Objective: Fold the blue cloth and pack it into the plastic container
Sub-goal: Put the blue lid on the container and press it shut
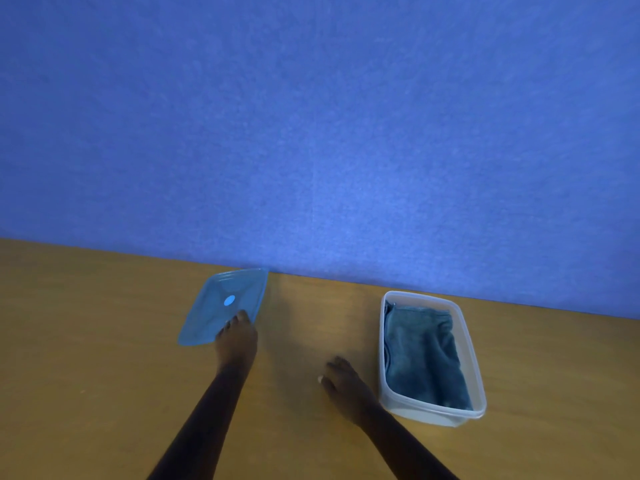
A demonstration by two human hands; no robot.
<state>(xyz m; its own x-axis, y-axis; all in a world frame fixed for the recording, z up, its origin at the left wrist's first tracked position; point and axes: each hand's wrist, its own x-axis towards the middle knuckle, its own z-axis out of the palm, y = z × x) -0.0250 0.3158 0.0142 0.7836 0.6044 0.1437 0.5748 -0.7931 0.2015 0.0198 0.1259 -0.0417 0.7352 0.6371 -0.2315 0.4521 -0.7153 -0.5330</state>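
The blue cloth (420,355) lies folded inside the clear plastic container (465,344), which stands on the wooden table at the right, near the wall. A translucent blue lid (214,306) lies flat on the table at the left, its far corner against the wall. My left hand (237,337) rests on the lid's near right edge, fingertips on the plastic. My right hand (341,382) hovers low over the table just left of the container, fingers loosely curled, holding nothing and not touching the container.
A blue fabric wall (311,133) rises along the far edge of the wooden table (86,358). Bare tabletop stretches between the lid and the container and out to both sides.
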